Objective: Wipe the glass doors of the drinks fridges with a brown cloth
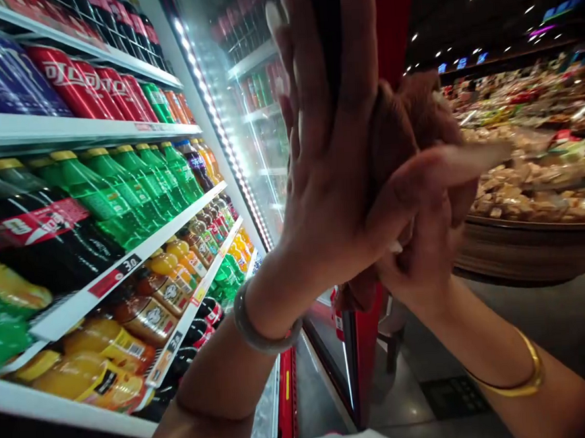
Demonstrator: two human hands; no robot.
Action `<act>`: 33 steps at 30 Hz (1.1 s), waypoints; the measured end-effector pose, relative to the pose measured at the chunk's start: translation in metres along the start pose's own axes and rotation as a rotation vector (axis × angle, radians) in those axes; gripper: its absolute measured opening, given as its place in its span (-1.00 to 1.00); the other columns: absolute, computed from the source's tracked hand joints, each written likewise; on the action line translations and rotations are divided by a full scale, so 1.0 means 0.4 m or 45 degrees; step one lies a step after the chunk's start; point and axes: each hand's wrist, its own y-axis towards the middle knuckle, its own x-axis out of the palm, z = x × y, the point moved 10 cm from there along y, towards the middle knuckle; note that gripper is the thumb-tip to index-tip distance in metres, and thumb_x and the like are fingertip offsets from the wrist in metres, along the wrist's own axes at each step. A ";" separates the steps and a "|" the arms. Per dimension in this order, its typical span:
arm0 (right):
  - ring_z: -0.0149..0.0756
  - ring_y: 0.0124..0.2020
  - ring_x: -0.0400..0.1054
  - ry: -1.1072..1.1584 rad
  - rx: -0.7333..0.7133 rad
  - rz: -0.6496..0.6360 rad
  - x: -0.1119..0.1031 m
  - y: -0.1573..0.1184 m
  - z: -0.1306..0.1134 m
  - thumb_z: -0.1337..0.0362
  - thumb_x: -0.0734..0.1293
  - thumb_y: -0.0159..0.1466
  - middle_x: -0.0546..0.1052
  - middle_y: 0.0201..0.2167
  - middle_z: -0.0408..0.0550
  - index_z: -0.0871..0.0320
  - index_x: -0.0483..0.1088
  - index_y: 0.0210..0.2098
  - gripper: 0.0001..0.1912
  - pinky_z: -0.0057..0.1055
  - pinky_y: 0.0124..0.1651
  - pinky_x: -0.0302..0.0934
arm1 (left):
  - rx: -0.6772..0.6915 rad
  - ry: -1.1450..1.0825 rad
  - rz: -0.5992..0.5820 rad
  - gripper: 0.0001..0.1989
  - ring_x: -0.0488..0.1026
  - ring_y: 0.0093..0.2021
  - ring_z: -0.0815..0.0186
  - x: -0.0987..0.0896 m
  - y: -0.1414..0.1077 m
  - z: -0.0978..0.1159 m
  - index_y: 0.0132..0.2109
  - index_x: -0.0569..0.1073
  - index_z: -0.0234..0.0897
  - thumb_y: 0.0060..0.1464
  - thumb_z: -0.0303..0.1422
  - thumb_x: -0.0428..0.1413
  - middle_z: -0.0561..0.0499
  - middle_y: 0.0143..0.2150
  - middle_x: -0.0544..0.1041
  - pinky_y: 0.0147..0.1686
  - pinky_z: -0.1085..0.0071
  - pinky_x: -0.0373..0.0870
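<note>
Cooler shelves (126, 249) of soda bottles (117, 190); brown cloth (406, 126) in right hand (422, 237).

Views: one only, the camera worn on my head; no second view shares the scene.
Height: about level with the upper drink shelves (83, 129) of the cooler.
Facing: forward along the open glass door (246, 116), tilted a little down.
Nearness: very close to my left hand (328, 157) and right hand (422, 237), which fill the middle.
Left edge: cooler shelves running away from me.
Right edge: food display (533, 184), well apart, blurred.
</note>
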 end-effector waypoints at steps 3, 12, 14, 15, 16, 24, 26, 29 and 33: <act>0.16 0.54 0.07 0.122 -0.095 0.080 -0.007 -0.043 -0.049 0.14 0.22 0.44 0.08 0.55 -0.14 -0.20 -0.07 0.56 -0.24 0.23 0.50 0.10 | -0.037 -0.007 -0.026 -0.21 -0.53 0.63 0.25 0.002 -0.068 -0.010 0.59 -0.23 -0.32 0.44 0.07 -0.49 0.05 0.67 -0.30 0.55 0.19 -0.42; 0.02 0.37 0.35 0.301 -0.185 0.131 -0.015 -0.121 -0.112 0.10 0.38 0.42 0.31 0.42 0.08 0.03 0.37 0.26 -0.55 -0.01 0.32 0.43 | -0.141 0.204 -0.150 -0.11 -0.47 0.63 0.03 -0.031 -0.242 -0.036 0.60 -0.41 -0.10 0.39 0.22 -0.30 -0.02 0.68 -0.25 0.57 -0.09 -0.25; 0.01 0.35 0.37 0.429 -0.046 0.121 -0.016 -0.121 -0.102 0.11 0.40 0.41 0.37 0.37 0.09 0.04 0.40 0.23 -0.56 0.04 0.31 0.42 | -0.159 0.279 -0.183 -0.10 -0.50 0.62 0.02 -0.049 -0.264 -0.031 0.59 -0.47 -0.17 0.39 0.23 -0.39 -0.08 0.68 -0.25 0.57 -0.11 -0.31; 0.00 0.34 0.38 0.504 0.011 0.123 -0.017 -0.121 -0.102 0.11 0.40 0.41 0.40 0.35 0.10 0.05 0.41 0.22 -0.58 0.06 0.32 0.40 | -0.176 0.310 -0.203 -0.09 -0.51 0.62 0.04 -0.058 -0.274 -0.029 0.59 -0.48 -0.19 0.38 0.23 -0.40 -0.09 0.68 -0.25 0.57 -0.10 -0.34; -0.02 0.34 0.38 0.571 0.046 0.125 -0.018 -0.121 -0.106 0.11 0.40 0.41 0.41 0.33 0.09 0.05 0.44 0.21 -0.59 0.05 0.33 0.38 | -0.197 0.338 -0.225 -0.08 -0.52 0.62 0.06 -0.068 -0.284 -0.028 0.59 -0.48 -0.20 0.37 0.24 -0.39 -0.10 0.68 -0.26 0.57 -0.07 -0.36; 0.07 0.25 0.42 1.140 0.405 0.055 0.025 -0.130 -0.162 -0.10 0.46 0.31 0.53 0.17 0.15 0.06 0.55 0.08 -0.51 0.16 0.32 0.27 | -0.350 0.519 -0.295 -0.04 -0.54 0.63 0.12 -0.178 -0.374 -0.032 0.59 -0.44 -0.33 0.37 0.24 -0.40 -0.17 0.67 -0.29 0.59 0.00 -0.37; 0.06 0.23 0.43 1.263 0.468 0.074 0.039 -0.132 -0.190 -0.03 0.53 0.24 0.55 0.14 0.13 0.05 0.56 0.05 -0.53 0.13 0.32 0.26 | -0.381 0.540 -0.338 -0.05 -0.51 0.63 0.11 -0.200 -0.401 -0.040 0.59 -0.46 -0.27 0.38 0.23 -0.33 -0.14 0.67 -0.30 0.59 -0.01 -0.31; 0.02 0.20 0.45 1.420 0.517 0.067 0.071 -0.131 -0.240 0.02 0.52 0.25 0.57 0.09 0.08 0.03 0.57 0.03 -0.59 0.08 0.31 0.26 | -0.426 0.581 -0.373 -0.06 -0.48 0.63 0.03 -0.234 -0.443 -0.061 0.60 -0.42 -0.23 0.39 0.20 -0.21 -0.15 0.67 -0.41 0.58 -0.08 -0.28; -0.03 0.21 0.43 1.538 0.556 0.005 0.134 -0.133 -0.303 -0.04 0.41 0.34 0.58 0.08 0.03 -0.01 0.56 0.05 -0.63 0.04 0.31 0.29 | -0.506 0.645 -0.339 -0.06 -0.55 0.62 -0.07 -0.289 -0.495 -0.100 0.60 -0.38 -0.23 0.39 0.19 -0.19 -0.15 0.63 -0.61 0.55 -0.21 -0.18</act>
